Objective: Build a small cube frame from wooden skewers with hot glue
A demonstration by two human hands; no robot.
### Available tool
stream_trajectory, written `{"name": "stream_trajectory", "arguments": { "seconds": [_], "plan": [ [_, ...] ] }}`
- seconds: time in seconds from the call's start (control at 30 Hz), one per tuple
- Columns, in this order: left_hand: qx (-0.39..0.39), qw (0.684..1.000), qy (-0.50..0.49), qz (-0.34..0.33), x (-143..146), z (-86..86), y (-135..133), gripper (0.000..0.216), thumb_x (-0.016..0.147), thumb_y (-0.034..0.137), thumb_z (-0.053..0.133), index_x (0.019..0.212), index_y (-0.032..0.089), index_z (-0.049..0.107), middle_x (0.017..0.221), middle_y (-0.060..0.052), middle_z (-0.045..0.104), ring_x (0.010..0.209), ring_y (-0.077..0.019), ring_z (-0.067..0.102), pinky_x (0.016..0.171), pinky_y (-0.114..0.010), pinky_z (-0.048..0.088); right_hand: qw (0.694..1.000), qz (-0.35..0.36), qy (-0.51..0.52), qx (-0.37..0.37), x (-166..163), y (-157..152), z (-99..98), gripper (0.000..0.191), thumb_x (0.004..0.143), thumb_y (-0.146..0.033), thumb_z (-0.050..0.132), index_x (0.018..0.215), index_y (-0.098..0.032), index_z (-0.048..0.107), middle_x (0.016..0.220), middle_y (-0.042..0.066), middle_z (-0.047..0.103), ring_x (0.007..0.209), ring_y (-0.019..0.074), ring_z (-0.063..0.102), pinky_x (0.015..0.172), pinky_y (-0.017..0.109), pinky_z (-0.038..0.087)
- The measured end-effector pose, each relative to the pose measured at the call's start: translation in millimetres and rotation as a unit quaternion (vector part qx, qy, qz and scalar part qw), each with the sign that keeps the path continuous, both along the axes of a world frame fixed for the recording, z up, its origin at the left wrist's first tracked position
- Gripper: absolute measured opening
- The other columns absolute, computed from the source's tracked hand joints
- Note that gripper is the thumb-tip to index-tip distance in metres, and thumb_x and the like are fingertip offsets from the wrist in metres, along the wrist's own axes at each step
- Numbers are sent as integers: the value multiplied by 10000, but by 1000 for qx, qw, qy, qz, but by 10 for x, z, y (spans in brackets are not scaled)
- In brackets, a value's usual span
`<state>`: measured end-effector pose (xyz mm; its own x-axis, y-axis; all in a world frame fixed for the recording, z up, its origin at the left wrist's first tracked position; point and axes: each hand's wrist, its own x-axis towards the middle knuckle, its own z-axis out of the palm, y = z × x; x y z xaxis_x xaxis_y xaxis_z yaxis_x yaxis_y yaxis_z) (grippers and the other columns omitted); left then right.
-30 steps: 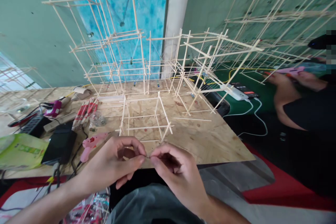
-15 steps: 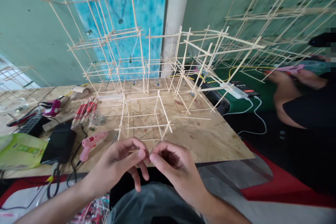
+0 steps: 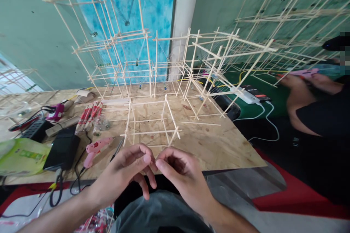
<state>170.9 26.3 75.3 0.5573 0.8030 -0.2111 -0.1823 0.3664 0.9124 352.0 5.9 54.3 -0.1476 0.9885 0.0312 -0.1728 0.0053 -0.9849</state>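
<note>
My left hand [image 3: 128, 171] and my right hand [image 3: 180, 174] meet fingertip to fingertip just below the near edge of the plywood board [image 3: 218, 145]. Each hand pinches thumb against forefinger on something too small to make out. Directly beyond my fingers stands a small open frame of thin wooden sticks [image 3: 149, 123]. A much larger lattice of sticks [image 3: 153, 58] rises further back on the board. A pink glue gun [image 3: 94, 149] lies to the left of my left hand.
Red-wrapped stick bundles [image 3: 89, 114], a black box [image 3: 62, 149], a green packet [image 3: 19, 156] and cables crowd the board's left side. At the right, another person's arm [image 3: 298, 102] holds a pink glue gun [image 3: 302, 72] over a green surface with a power strip [image 3: 244, 96].
My left hand's lower fingers have uncurled and spread downward. Both hands have risen slightly toward the board's edge, with the pinch kept together.
</note>
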Motion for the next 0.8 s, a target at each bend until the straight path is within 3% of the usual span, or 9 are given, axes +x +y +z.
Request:
{"name": "stream_trajectory", "arguments": {
  "seconds": [0.3,0.63,0.8],
  "plan": [
    [112,988,90,61,-35,-46,-3,214,907,362,767,971,162,723,805,-40,761,631,-146,746,609,-233,625,1000,6,11,-10,-14,13,-26,210,865,-382,751,805,-190,690,663,-21,636,587,102,547,564,222,442],
    [83,992,85,51,-11,-8,19,271,912,410,742,901,140,715,766,-55,730,670,-169,722,616,-295,655,1000,5,-13,5,-6,20,-17,172,865,-356,725,799,-199,702,648,-17,669,569,110,584,551,216,468],
    [74,992,87,53,-8,-23,11,300,893,444,751,955,155,698,765,-54,728,683,-187,729,594,-295,643,999,-19,-34,5,-5,35,-33,196,865,-375,715,794,-192,705,626,-27,623,547,97,512,528,209,415]
  ]
}}
